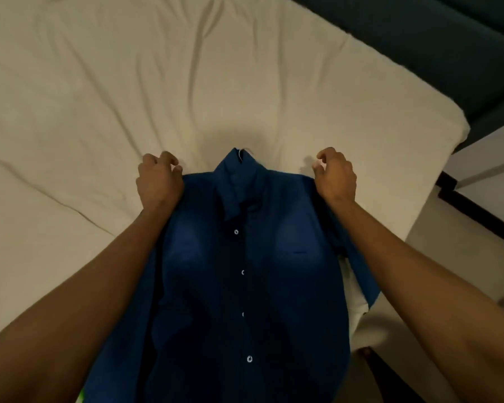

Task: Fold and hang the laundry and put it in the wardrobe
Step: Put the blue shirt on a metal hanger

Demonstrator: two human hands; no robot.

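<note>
The left hand (159, 181) and right hand (336, 175) each pinch a shoulder of the blue shirt (245, 271), buttons up and collar away over the bed (99, 97), likely to spread it flat and square for folding or hanging.

I'm losing the blue shirt's (245, 286) hem past the bottom edge, and my forearms are covering its sleeves. My curled fingers (169, 159) are hiding whatever fabric they're pinching at the shoulders.
</note>
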